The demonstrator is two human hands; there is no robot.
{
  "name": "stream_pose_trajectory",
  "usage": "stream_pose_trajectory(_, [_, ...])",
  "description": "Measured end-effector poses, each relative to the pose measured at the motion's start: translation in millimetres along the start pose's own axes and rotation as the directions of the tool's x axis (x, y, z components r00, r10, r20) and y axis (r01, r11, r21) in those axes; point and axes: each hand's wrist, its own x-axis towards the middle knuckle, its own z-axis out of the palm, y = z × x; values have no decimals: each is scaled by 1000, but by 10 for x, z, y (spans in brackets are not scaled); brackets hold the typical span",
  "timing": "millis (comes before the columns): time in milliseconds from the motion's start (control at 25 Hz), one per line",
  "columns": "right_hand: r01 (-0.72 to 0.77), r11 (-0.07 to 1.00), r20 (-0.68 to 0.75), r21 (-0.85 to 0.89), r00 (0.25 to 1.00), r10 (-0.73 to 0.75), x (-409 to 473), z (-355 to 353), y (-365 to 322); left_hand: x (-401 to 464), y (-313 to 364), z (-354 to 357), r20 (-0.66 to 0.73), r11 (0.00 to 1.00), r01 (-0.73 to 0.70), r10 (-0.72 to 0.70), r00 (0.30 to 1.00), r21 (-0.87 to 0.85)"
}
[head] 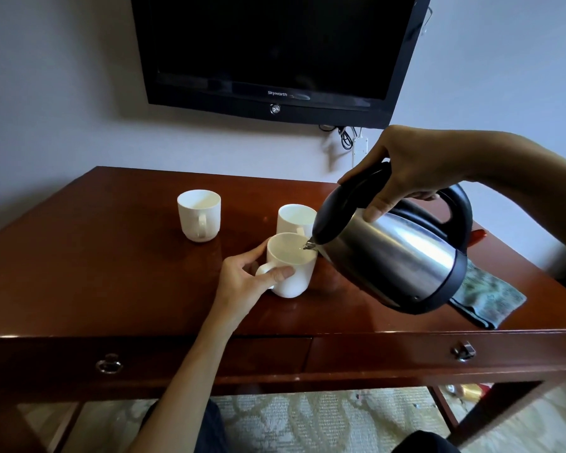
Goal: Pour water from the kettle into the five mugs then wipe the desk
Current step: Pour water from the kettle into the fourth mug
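Both hands busy — left [242,276] gripping white mug [291,266], right [402,171] round tilted kettle [389,253] handle — Skyworth TV [275,53] behind.

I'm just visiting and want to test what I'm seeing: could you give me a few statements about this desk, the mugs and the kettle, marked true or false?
1. The right hand holds the kettle tilted, spout over the front mug. True.
2. The left hand lies flat on the desk, away from the mugs. False: it grips the front mug at its handle.
3. Five mugs show on the desk. False: only three are in view, the front mug, the middle mug and the far mug.
4. A folded cloth lies on the desk, partly behind the kettle. True.
5. The TV on the wall is showing a picture. False: its screen is dark.
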Motion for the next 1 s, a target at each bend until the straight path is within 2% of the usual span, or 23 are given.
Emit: stream_pose_trajectory(1000, [-13, 1000, 34, 7, 999, 13, 39, -27, -21, -5, 12, -16, 12, 999, -31, 31, 999, 4])
